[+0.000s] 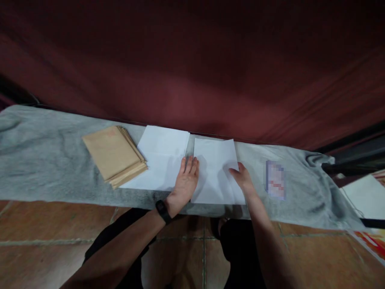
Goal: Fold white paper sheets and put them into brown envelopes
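Observation:
A sheet of white paper (214, 180) lies on the grey cloth in front of me; whether more sheets are under it I cannot tell. My left hand (188, 176) is at its left edge, fingers stretched out and close together, with a black watch (163, 211) on the wrist. At the right edge is my right hand (243, 177), its thumb over the paper and apart from the visible finger; the other fingers are hidden. Left of my left hand lies a second stack of white paper (162, 156). A pile of brown envelopes (111, 152) overlaps that stack's left side.
The grey cloth (51, 160) covers a long, narrow surface and is wrinkled at both ends. A small blurred packet (275, 180) lies to the right. Behind rises a dark red panel (186, 92). A white flat object (367, 196) stands at far right, above the tiled floor (315, 257).

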`<state>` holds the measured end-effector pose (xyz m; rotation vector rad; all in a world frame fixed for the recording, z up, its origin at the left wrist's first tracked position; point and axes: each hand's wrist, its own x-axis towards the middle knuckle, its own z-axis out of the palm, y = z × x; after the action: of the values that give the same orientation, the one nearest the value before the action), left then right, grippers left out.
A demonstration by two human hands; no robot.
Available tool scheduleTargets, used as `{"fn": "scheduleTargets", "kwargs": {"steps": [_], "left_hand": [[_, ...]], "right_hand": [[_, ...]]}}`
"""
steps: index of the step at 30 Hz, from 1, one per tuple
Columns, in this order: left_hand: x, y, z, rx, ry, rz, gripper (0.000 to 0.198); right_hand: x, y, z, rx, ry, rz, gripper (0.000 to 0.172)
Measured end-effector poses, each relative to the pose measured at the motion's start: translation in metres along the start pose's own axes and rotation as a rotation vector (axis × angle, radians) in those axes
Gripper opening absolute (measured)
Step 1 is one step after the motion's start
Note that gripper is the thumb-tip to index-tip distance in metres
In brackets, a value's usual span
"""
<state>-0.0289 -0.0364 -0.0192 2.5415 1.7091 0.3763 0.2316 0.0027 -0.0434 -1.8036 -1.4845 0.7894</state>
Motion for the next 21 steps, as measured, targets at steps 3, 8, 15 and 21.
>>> {"fn": "scheduleTargets", "kwargs": {"steps": [3, 8, 15, 21], "left_hand": [[-0.004, 0.005, 0.009, -0.096, -0.083, 0.088, 0.065], [-0.008, 0.006, 0.016, -0.022, -0.127, 0.178, 0.059], [-0.014, 0.022, 0.015, 0.028, -0.057, 0.308, 0.063], [-0.019, 0.029, 0.027, -0.056, -0.079, 0.342, 0.066]], "right_hand": [[-0.007, -0.001, 0.005, -0.271, 0.084, -0.027, 0.058], [-0.02, -0.006, 0.005, -0.545, 0.206, -0.225, 0.062], [-0.036, -0.019, 0.045, -0.334, 0.005, -0.431, 0.052], [-0.047, -0.026, 0.071, -0.442, -0.12, -0.453, 0.056]]}}
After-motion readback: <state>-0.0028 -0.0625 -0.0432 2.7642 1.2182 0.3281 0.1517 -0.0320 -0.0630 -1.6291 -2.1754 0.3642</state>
